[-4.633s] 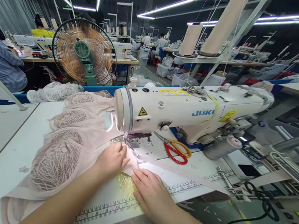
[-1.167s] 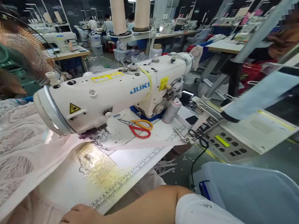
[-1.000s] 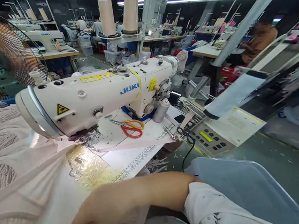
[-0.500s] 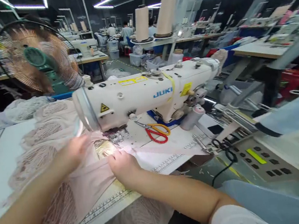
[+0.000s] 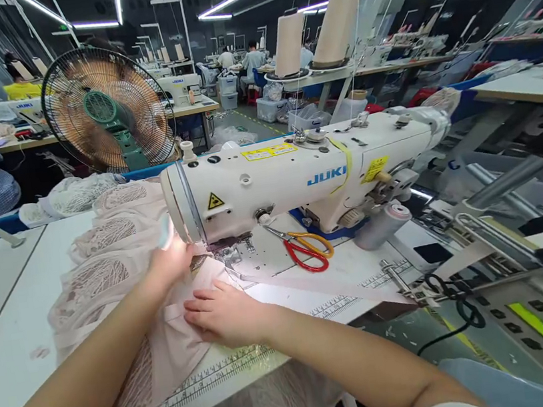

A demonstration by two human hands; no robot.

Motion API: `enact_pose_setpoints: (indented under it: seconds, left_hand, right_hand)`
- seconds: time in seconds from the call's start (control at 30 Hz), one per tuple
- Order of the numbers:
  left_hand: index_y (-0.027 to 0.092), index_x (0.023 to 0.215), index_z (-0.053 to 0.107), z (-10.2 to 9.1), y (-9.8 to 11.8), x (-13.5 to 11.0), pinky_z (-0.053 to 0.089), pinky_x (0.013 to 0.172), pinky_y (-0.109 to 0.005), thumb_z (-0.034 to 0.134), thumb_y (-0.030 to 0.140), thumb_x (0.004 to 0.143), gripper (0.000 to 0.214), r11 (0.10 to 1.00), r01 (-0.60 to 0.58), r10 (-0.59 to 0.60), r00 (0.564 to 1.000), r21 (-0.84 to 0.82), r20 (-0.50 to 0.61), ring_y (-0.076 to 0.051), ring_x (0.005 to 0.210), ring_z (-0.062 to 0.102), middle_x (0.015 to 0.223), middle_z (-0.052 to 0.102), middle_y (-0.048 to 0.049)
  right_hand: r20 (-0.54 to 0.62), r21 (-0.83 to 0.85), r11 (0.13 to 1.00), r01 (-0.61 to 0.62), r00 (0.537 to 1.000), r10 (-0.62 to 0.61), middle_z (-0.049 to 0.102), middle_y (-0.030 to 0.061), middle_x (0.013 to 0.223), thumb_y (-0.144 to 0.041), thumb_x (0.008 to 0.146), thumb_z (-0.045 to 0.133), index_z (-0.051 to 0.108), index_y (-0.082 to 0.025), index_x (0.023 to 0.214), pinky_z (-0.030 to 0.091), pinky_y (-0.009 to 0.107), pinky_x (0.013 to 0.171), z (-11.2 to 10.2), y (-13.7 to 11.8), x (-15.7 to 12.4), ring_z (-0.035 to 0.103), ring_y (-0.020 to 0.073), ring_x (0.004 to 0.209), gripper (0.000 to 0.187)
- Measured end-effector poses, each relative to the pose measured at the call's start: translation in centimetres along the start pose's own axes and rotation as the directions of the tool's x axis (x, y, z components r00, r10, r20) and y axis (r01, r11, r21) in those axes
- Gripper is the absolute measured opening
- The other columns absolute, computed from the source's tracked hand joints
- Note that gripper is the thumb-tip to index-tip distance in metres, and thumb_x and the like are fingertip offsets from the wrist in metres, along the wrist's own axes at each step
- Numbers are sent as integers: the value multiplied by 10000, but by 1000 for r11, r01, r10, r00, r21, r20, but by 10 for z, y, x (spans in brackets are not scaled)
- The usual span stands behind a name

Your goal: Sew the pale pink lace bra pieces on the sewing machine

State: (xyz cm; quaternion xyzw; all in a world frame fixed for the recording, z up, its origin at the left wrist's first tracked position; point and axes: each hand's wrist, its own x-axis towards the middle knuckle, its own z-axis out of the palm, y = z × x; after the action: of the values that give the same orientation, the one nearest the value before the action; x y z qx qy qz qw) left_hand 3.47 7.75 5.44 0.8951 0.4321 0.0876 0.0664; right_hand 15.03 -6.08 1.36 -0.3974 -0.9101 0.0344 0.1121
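Note:
Pale pink lace fabric [image 5: 176,335] lies over the table and runs up under the head of a white sewing machine [image 5: 273,183]. Close against the left end of the machine head, my left hand [image 5: 173,261] is curled on the fabric beside the needle area; its fingertips are partly hidden. My right hand [image 5: 229,314] lies flat on the fabric in front of the needle, palm down, fingers somewhat apart. Scissors [image 5: 308,249] with one red and one yellow handle rest by the machine's base. A narrow pink strip [image 5: 313,285] stretches from the needle area toward a metal guide [image 5: 404,286] on the right.
A large fan [image 5: 107,112] stands behind the table at left. Two tall thread cones [image 5: 288,46] rise behind the machine, and a grey thread cone [image 5: 383,225] lies at its right. A control panel [image 5: 541,327] is at lower right. Other people sit at machines farther back.
The view has swung left, so things appear farther right. My left hand has come in closer to the needle area. My right hand has gone from pinching the fabric to lying flat on it.

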Motion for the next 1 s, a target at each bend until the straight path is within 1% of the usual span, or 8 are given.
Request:
enact_pose_setpoints:
  seconds: [0.03,0.1,0.17,0.23,0.37,0.53,0.83,1.0]
  left_hand:
    - [186,873,675,-3,1,-9,504,743,-319,389,272,899,300,999,-39,39,999,-4,16,-228,832,648,864,704,-83]
    - [194,939,681,-4,1,-31,515,801,-298,393,271,903,300,977,-211,214,974,-42,80,-204,905,645,988,703,-70]
    - [193,1090,655,3,-1,-51,505,903,-300,379,259,917,332,909,-407,415,904,-96,104,-199,1054,615,1180,657,-78]
    - [170,1237,583,15,-4,-65,469,996,-346,362,257,934,385,862,-497,504,859,-96,83,-217,1185,553,1321,576,-106]
    - [140,1308,531,35,-10,-69,420,1066,-394,373,267,944,417,884,-467,467,882,-25,55,-234,1259,497,1372,533,-126]
    - [118,1277,559,37,-6,-59,441,1047,-407,405,283,934,411,896,-443,443,895,-5,54,-261,1244,511,1355,544,-146]
    - [108,1175,618,24,1,-73,485,995,-416,461,286,908,358,887,-462,460,886,29,53,-271,1159,569,1263,614,-145]
    - [109,1201,603,26,0,-72,480,996,-410,480,302,914,367,878,-476,474,879,53,43,-274,1176,560,1283,602,-146]
  right_hand:
    - [0,7,999,34,999,-34,529,57,1382,-352,951,492,551,-173,1260,386,449,989,-2,4,-1,428,248,1263,362]
    - [-24,19,996,85,996,-84,555,52,1352,-333,924,544,572,-176,1231,323,445,1048,-3,8,-3,426,244,1261,346]
    - [-42,30,994,103,994,-102,597,57,1292,-316,913,561,581,-177,1215,250,442,1100,-3,7,-6,444,236,1242,333]
    - [-30,54,995,88,996,-87,639,66,1219,-306,915,553,581,-171,1212,251,426,1102,-1,2,-12,482,227,1199,328]
    - [-51,111,994,-22,998,28,630,88,1232,-319,926,525,552,-161,1245,324,423,1069,7,-7,-28,475,233,1223,357]
    - [-132,129,987,-91,985,108,524,127,1380,-350,934,510,527,-124,1289,310,434,1106,15,-8,-45,398,248,1326,421]
    - [-149,197,980,5,989,25,599,110,1291,-329,911,544,577,-116,1224,369,340,1090,6,-12,-51,484,207,1258,380]
    - [-96,168,960,-225,965,243,528,167,1363,-252,894,530,536,-78,1281,420,439,1057,-1,-10,-57,453,296,1291,425]
